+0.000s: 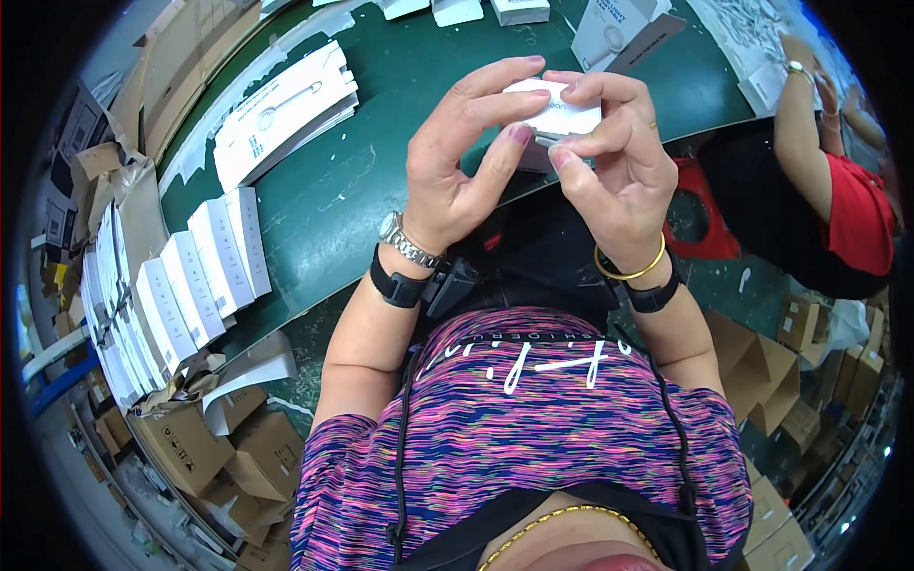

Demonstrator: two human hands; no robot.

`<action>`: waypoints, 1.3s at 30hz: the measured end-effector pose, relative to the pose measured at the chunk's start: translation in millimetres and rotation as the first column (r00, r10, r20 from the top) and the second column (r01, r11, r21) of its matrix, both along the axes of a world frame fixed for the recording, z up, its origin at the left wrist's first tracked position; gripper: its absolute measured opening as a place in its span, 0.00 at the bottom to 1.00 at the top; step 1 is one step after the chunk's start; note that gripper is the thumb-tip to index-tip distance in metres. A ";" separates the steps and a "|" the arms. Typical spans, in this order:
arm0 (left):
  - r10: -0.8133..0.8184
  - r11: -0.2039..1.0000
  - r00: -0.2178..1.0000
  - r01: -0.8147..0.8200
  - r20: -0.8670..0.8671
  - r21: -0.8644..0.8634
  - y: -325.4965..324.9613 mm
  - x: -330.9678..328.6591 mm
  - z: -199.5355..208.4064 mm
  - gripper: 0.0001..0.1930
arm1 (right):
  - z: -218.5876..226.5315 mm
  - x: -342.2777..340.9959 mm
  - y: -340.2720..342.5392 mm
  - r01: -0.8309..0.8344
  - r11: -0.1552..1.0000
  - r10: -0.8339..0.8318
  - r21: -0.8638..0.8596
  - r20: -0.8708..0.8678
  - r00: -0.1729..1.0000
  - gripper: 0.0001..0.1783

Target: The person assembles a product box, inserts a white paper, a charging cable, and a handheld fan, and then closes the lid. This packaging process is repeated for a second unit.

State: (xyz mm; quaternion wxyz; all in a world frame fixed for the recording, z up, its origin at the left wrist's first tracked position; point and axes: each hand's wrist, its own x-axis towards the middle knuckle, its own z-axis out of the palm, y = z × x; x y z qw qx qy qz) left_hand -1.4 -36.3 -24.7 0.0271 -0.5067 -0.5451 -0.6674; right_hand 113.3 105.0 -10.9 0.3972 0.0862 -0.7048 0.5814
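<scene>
Both hands are on it now: left hand and right hand pinch the small white box from either side, above the near edge of the green table. Bare tabletop opens leftward to the flat white cartons, but a standing carton crowds the far side, just beyond the right fingers.

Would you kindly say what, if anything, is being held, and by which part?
Left hand and right hand both hold a white box by its upper end.
</scene>
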 end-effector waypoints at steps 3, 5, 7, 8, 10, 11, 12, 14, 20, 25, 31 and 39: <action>0.005 1.000 1.000 -0.005 -0.023 -0.001 0.1 -0.7 -0.2 0.14 | -0.5 0.0 3.9 -0.037 0.998 0.038 0.059 -0.013 0.999 0.08; 0.002 1.000 1.000 -0.002 -0.011 0.003 0.5 0.2 0.1 0.14 | -1.2 -2.1 2.1 -0.038 0.999 0.038 0.006 -0.008 0.999 0.09; -0.004 1.000 1.000 0.004 0.005 0.014 0.8 0.6 0.5 0.14 | -2.6 -3.2 0.5 -0.038 0.999 0.037 -0.023 -0.003 0.999 0.09; -0.004 1.000 1.000 0.004 0.009 0.012 0.7 0.2 0.4 0.14 | -3.3 -2.3 -1.1 -0.026 0.998 0.027 -0.061 0.020 0.999 0.10; -0.020 1.000 0.999 0.020 -0.036 -0.015 -0.4 -1.4 -0.1 0.14 | -4.7 -0.4 -3.9 -0.002 0.991 0.011 -0.135 0.065 0.998 0.10; -0.027 0.999 0.998 0.026 -0.059 -0.029 -0.8 -1.8 -0.6 0.14 | -6.0 0.2 -4.8 -0.005 0.991 0.015 -0.137 0.068 0.998 0.10; -0.025 0.999 0.998 0.023 -0.056 -0.031 -0.9 -2.0 -1.4 0.14 | -7.5 0.9 -5.6 0.006 0.994 -0.001 -0.108 0.050 0.999 0.10; -0.016 1.000 0.997 0.014 -0.075 -0.027 -0.8 -2.1 -3.0 0.14 | -10.2 0.8 -6.1 0.031 0.998 -0.031 -0.050 0.010 0.999 0.10; -0.026 0.999 0.997 0.022 -0.072 -0.046 -2.7 -2.8 -2.2 0.14 | -13.6 -4.7 -13.5 0.060 0.997 -0.060 -0.051 0.004 0.998 0.13; -0.054 0.998 0.993 0.051 -0.103 -0.034 -2.7 -7.1 -1.5 0.15 | -18.2 -7.5 -13.5 0.041 0.990 -0.048 -0.135 -0.048 0.998 0.19; -0.071 0.997 0.970 0.062 -0.231 -0.045 1.2 -18.7 -4.7 0.16 | -21.7 -11.4 -8.0 0.033 0.996 -0.043 -0.083 -0.121 0.992 0.22; 0.038 0.995 0.986 -0.052 -0.164 -0.086 -4.1 -7.8 -3.8 0.24 | -16.4 -10.0 -18.0 0.288 0.958 -0.287 0.008 0.111 0.951 0.15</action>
